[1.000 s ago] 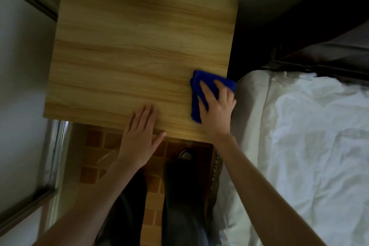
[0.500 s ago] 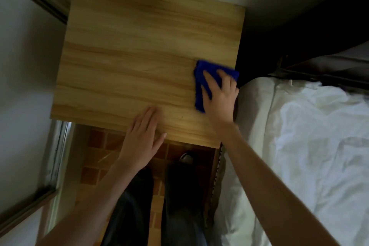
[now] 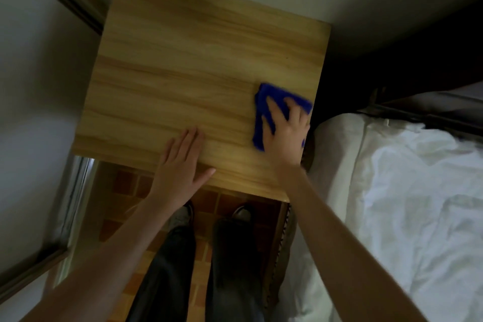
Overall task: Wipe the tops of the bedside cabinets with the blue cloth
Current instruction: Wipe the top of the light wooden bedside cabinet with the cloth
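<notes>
Pressing the blue cloth (image 3: 259, 112) flat under spread fingers, our right hand (image 3: 286, 133) is at the side edge of the cabinet top (image 3: 183, 73), with the dark gap (image 3: 339, 81) and the bed (image 3: 405, 191) just right of it. Our left hand (image 3: 180, 165) lies flat, fingers straight, holding nothing, left of the cloth on the front edge. We judge the cloth could slip over that side edge into the gap, since nothing pinches it, and the wood beyond and left of both hands may get skipped.

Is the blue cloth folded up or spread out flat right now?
Folded into a compact pad: the blue cloth reaches little beyond the right hand pressing it on the cabinet top.
</notes>
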